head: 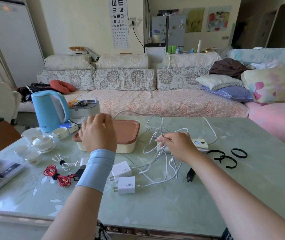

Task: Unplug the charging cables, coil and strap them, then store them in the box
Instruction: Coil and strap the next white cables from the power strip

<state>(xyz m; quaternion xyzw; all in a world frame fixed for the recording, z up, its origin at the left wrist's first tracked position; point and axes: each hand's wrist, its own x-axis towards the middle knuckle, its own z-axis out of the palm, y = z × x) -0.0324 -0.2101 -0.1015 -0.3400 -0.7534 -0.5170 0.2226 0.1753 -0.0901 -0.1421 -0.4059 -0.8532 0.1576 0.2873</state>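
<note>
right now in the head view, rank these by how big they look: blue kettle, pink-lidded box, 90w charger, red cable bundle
1. pink-lidded box and blue kettle: too close to rank; the box is wider, the kettle taller and farther
2. red cable bundle
3. 90w charger

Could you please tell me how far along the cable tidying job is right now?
Done: the red cable and a small white cable lie coiled and strapped on the table. In hand: the left hand and right hand grip the tangled white cables. Left: those cables are plugged into two white chargers, the black straps lie unused, and the box is lidded, with the strapped cables outside it.
</note>
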